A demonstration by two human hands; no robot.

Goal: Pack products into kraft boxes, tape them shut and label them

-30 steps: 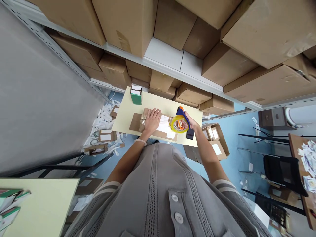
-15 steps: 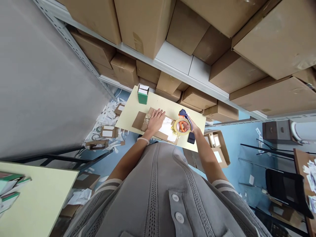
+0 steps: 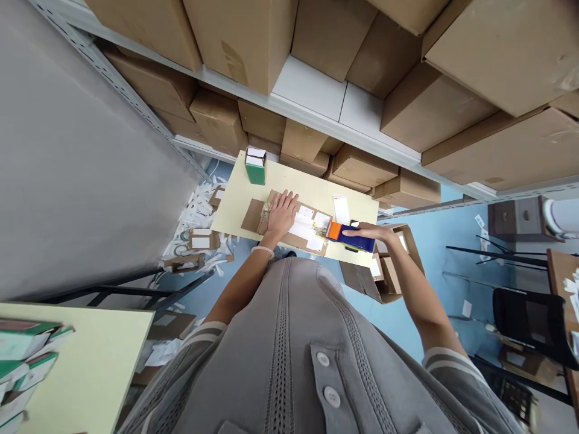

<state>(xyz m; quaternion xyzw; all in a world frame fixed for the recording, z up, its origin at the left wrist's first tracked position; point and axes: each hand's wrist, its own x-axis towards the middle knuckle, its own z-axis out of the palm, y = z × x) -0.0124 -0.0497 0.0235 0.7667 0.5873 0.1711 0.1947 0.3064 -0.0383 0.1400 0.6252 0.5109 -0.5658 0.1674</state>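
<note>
On the cream table [image 3: 301, 176] lies a flat cardboard package [image 3: 289, 239] with white labels [image 3: 302, 227] on its top. My left hand [image 3: 283, 214] rests flat on the package's left part, fingers extended. At the package's right end is a blue and orange tape dispenser [image 3: 362, 243], and my right hand [image 3: 368, 231] is closed on it from the right. The dispenser's orange end touches or nearly touches the package, with shiny clear tape beside it. Its tape roll is hidden from this angle.
A green box [image 3: 256, 174] holding white items stands at the table's back left. A white slip [image 3: 341, 209] lies behind the dispenser. Shelves with cardboard boxes [image 3: 303, 140] rise beyond the table. An open carton [image 3: 409, 244] sits on the floor at right; paper scraps [image 3: 185, 220] litter the left.
My right hand has moved right and turned the dispenser, so its blue body shows instead of the roll. The white slip has come into view. My left hand stays on the package.
</note>
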